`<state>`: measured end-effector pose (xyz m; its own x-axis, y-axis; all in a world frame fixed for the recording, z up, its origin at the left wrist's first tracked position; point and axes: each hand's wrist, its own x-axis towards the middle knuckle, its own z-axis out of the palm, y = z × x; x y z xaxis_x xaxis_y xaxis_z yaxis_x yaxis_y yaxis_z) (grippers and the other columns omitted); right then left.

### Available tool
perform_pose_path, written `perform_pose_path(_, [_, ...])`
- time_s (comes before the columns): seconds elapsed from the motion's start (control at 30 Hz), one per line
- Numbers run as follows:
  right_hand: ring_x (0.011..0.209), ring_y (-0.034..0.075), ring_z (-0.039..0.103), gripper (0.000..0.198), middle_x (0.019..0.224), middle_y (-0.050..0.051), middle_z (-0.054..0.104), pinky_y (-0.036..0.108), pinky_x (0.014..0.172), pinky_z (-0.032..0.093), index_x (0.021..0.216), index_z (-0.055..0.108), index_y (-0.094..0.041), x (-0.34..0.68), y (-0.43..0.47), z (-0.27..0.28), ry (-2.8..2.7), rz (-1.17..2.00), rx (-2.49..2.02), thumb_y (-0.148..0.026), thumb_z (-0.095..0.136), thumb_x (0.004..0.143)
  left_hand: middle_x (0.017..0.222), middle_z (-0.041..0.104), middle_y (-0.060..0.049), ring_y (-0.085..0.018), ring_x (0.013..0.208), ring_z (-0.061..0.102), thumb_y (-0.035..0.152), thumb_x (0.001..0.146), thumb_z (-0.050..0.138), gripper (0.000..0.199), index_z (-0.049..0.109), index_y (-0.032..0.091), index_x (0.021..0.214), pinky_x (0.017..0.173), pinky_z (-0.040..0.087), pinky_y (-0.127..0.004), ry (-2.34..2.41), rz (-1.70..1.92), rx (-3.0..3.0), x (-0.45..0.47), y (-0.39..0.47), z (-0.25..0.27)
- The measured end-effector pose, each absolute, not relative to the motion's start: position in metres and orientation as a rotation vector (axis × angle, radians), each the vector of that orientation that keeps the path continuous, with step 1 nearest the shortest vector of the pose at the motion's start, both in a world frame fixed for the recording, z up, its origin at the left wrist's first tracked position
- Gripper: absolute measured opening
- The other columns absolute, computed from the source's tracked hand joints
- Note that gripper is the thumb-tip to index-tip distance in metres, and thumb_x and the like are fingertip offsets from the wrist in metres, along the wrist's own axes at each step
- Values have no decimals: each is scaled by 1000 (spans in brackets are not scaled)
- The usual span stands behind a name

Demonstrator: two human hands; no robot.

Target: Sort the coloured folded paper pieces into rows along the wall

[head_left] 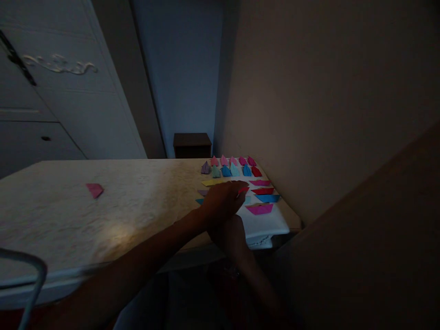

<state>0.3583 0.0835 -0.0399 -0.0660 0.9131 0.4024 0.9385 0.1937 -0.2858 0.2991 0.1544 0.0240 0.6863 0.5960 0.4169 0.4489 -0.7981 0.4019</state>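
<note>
Mostly laid out, it seems.
The left hand pinches a red boat among paper boats; the right hand, beneath, hides its grip. Pointed folds stand beyond; a pink fold lies well left.

On my feed I'd say home rm: white cupboard w/ ornate scroll trim & dark handle far L of the left fingers, small brown cabinet beyond them, marble-look tabletop to their L, plain wall R.

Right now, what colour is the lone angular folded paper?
The folded paper is pink; see head view.
</note>
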Motion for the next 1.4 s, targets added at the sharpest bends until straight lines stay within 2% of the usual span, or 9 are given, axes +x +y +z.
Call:
perform_pose_path(0.07, [59,18,65,25,63,5,70,26,53,33,69,70,-18,359,84,-42,-2018,-25,-1731,-30,57,87,72,67,-1,-15,66,62,27,89,50,23,63,20,107,63,44,-26,932,851,2545,271,154,19])
perform_pose_path(0.17, [51,11,58,41,55,2,64,26,53,27,57,63,-18,359,86,-45,-1996,-93,-1609,-30,48,94,61,56,3,-12,53,53,28,85,52,10,55,19,85,52,36,-23,1123,991,2432,221,152,7])
perform_pose_path(0.3, [46,9,50,52,49,0,56,27,53,24,51,54,-18,360,87,-48,-1941,-156,-1488,-33,41,98,53,45,7,-11,45,43,36,83,52,21,44,21,70,48,29,-23,1314,964,2395,148,151,-8])
perform_pose_path(0.67, [42,10,45,56,43,-3,44,24,47,24,46,46,-19,361,90,-38,-1926,92,-1559,-51,42,92,52,44,6,-12,49,43,43,78,55,29,45,21,63,49,31,-22,1663,1042,2056,-10,144,-19])
perform_pose_path(0.9, [44,11,45,54,45,-3,45,23,44,30,50,48,-20,298,123,-17,-1936,479,-1463,-54,44,91,53,39,7,-9,48,36,40,77,60,29,44,20,64,46,28,-20,1470,1333,1661,-33,149,-31])
perform_pose_path(1.0, [51,12,51,42,55,-3,54,23,51,37,61,56,-19,245,154,-4,-2108,507,-1324,-47,49,91,52,37,8,-8,47,33,37,76,62,28,42,20,64,45,24,-19,1409,1396,1555,-34,148,-33])
perform_pose_path(1.13, [82,17,63,14,92,4,69,29,77,47,92,65,-18,177,213,7,-2395,364,-1073,-27,56,86,53,35,9,-7,47,31,35,75,63,27,43,20,65,45,23,-19,1366,1491,1450,-36,148,-35])
perform_pose_path(1.27, [118,23,56,48,136,12,55,35,96,45,128,55,-16,125,270,7,-2743,98,-1035,-15,56,80,54,37,8,-7,49,34,32,73,63,25,43,20,65,45,24,-19,1313,1525,1418,-37,150,-35])
perform_pose_path(1.4, [123,26,54,66,152,9,37,37,94,47,143,41,-20,95,303,7,-3024,-117,-988,-12,53,79,55,38,8,-8,50,36,32,73,63,25,43,20,65,47,25,-20,1291,1532,1405,-37,150,-34])
